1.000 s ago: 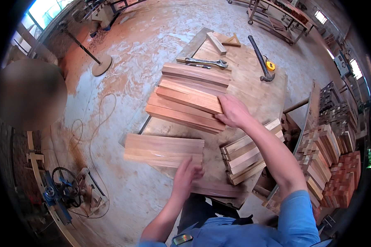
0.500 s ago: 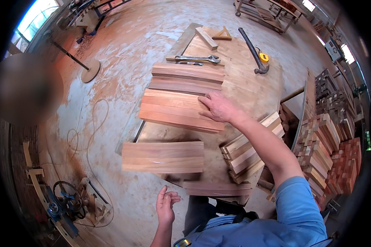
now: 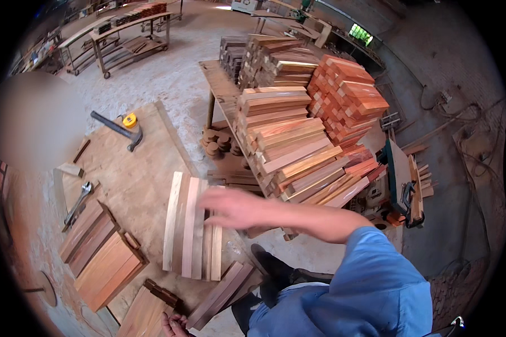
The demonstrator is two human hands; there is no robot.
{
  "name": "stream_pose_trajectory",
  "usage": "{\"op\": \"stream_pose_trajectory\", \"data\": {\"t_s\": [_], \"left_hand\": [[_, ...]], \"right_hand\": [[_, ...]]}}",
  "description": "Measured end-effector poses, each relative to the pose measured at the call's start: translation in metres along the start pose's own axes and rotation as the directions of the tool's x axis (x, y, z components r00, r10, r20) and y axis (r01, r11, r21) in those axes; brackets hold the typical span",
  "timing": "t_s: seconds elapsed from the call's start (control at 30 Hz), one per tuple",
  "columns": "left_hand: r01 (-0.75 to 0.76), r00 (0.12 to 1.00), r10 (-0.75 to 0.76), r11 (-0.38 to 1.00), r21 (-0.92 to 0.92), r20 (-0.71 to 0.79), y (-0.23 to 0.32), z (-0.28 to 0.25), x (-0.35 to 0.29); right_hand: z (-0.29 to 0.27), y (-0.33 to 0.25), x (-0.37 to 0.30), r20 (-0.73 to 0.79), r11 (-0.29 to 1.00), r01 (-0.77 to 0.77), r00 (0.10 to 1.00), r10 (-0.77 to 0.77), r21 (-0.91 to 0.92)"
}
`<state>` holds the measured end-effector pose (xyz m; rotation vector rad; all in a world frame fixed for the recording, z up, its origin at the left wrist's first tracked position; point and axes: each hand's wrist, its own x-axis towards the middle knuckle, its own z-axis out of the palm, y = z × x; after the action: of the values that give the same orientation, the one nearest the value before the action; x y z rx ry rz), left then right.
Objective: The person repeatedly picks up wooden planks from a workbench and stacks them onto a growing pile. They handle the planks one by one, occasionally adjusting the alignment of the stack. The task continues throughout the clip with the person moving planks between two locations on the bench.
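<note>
My right hand point(image 3: 227, 208), smeared by motion, is over a stack of pale and brown wood strips point(image 3: 177, 224) on the plywood worktop; its fingers look apart, with nothing visible in them. At the lower edge my left hand point(image 3: 175, 324), partly cut off, is beside a light brown board group point(image 3: 143, 314); its visible fingers look loosely apart. Next to it a darker purplish-brown strip pair point(image 3: 222, 295) lies at the worktop's near edge. Farther left lie a reddish-brown group of strips point(image 3: 108, 269) and a brown group point(image 3: 89, 231).
On the worktop point(image 3: 146, 151) lie a hammer point(image 3: 118, 130), a yellow tape measure point(image 3: 130, 120), an adjustable wrench point(image 3: 78, 203) and a wood block point(image 3: 70, 169). A bench on the right carries tall piles of wood strips point(image 3: 298, 146) and reddish blocks point(image 3: 348, 95). Wheeled tables point(image 3: 130, 35) stand behind.
The view has swung right, toward the piled bench. My right hand has left the reddish-brown strips for the pale stack. My left hand is now lower, beside the light brown boards.
</note>
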<state>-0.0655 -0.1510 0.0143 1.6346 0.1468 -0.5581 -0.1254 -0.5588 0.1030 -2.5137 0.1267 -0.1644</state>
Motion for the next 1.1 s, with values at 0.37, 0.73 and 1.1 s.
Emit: {"op": "stream_pose_trajectory", "data": {"t_s": [0.37,0.73,1.1], "left_hand": [[-0.269,0.943,0.264,0.963,-0.005,0.204,0.014,0.152,-0.032],[-0.244,0.891,0.208,0.969,0.039,0.405,0.035,0.291,-0.059],[-0.279,0.794,0.223,0.96,0.013,0.566,0.07,0.38,-0.034]], "right_hand": [[-0.188,0.252,-0.172,-0.292,0.775,-0.496,0.866,0.406,-0.391],[-0.203,0.333,-0.173,-0.056,0.866,-0.413,0.908,0.415,-0.282],[-0.217,0.353,-0.162,-0.032,0.913,-0.318,0.946,0.321,-0.255]]}}
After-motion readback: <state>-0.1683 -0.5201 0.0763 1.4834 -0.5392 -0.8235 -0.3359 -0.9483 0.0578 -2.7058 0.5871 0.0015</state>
